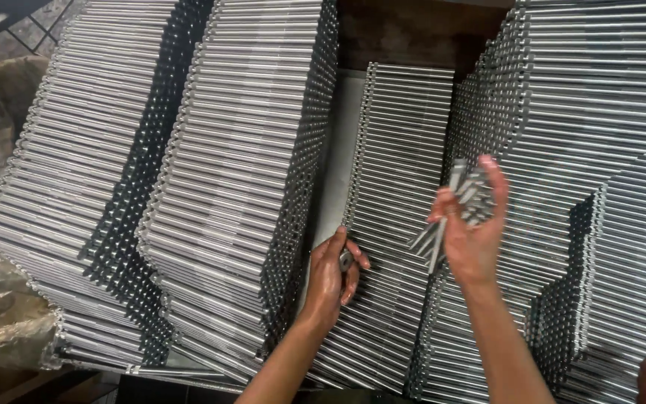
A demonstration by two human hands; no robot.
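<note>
The right hand [472, 232] held a loose bundle of rods [463, 202] above the low middle stack [398, 150] — long axes roughly upright — while the left hand [336, 273] pinched one rod end [346, 259] at that stack's near edge.

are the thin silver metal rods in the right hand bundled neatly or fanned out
Fanned out: the thin silver metal rods splay at differing angles from the right hand.

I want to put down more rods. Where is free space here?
Little: one pale strip between the tall rod stack and the low middle stack, where the left hand rests. Elsewhere, stacks crowd together.
</note>
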